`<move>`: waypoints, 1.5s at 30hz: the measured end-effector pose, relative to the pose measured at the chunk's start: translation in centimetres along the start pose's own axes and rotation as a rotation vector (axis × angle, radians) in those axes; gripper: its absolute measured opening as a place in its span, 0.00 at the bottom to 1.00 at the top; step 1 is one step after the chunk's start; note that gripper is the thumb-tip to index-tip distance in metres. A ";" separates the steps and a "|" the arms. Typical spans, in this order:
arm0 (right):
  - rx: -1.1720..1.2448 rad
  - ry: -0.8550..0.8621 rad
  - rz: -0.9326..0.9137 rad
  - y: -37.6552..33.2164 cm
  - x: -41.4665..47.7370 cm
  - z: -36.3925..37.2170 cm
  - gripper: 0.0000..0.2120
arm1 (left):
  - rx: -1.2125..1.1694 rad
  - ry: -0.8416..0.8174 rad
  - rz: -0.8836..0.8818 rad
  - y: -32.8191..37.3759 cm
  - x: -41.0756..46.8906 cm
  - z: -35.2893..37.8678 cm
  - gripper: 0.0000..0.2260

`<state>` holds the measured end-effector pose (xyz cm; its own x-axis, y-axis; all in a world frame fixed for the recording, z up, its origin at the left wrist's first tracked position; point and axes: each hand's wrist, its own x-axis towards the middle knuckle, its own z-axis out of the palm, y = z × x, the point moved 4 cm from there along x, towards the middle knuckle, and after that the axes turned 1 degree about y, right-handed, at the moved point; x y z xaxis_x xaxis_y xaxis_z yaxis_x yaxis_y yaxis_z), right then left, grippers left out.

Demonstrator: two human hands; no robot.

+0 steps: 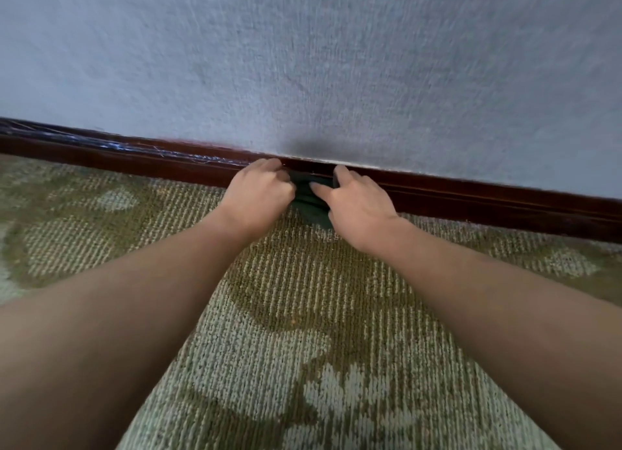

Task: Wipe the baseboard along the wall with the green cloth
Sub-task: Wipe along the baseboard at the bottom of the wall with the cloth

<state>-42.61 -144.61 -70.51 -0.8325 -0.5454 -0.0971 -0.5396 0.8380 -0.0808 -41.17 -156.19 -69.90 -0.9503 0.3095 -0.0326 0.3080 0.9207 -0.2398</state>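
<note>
- Green cloth [311, 198], bunched at centre frame, is pressed against the dark wooden baseboard [471, 197] where it meets the patterned carpet [269, 315].
- Left hand [257, 193] is clenched on the cloth's left edge; right hand [356, 207] grips its right side, index finger extended along the top, apparently to keep the fabric taut against the moulding.
- Pale wall [303, 62] fills the upper frame; cobweb-like strands [134, 145] cling to the baseboard at left, seemingly unwiped.

left hand [257, 193] and right hand [358, 204] gripping a dark green cloth [311, 198] against the dark reddish-brown wooden baseboard [471, 193], below a pale textured wall [336, 62], above green patterned carpet [303, 298].
</note>
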 end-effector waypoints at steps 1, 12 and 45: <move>-0.015 0.019 -0.001 0.0 0.2 -0.2 0.24 | 0.004 0.020 -0.006 -0.3 0.1 -0.1 0.10; -0.011 -0.002 0.051 0.6 1.4 0.8 0.27 | -0.097 0.015 -0.110 -0.7 2.0 0.2 0.10; -0.117 0.031 -0.012 0.5 1.5 1.2 0.26 | -0.069 0.124 -0.034 -0.8 1.5 0.2 0.06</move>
<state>-43.95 -145.01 -71.87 -0.8283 -0.5564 -0.0662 -0.5592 0.8283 0.0346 -42.83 -156.48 -69.91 -0.9489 0.3007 0.0958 0.2819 0.9441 -0.1711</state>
